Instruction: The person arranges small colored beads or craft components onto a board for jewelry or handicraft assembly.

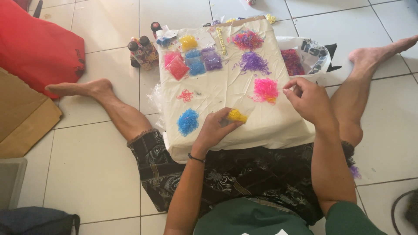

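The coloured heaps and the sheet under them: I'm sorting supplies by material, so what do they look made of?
The blue heap and pink heap look like tiny rubbery loops, tangled and matte. The sheet looks like cream paper, creased and folded over the edges; fabric is possible.

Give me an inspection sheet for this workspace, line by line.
Surface: paper-wrapped box between the legs, on a tiled floor.
Job's things: yellow bands in a clear bag; loose piles of blue bands, pink bands, purple bands.
Clutter: small filled bags at the far edge; bottles on the floor; white plastic bag with more bands.
Grips: left hand holds the yellow bag; right hand pinches something too small to tell.
Cables: dark cable at the lower right.
Surroundings: red cushion, cardboard.
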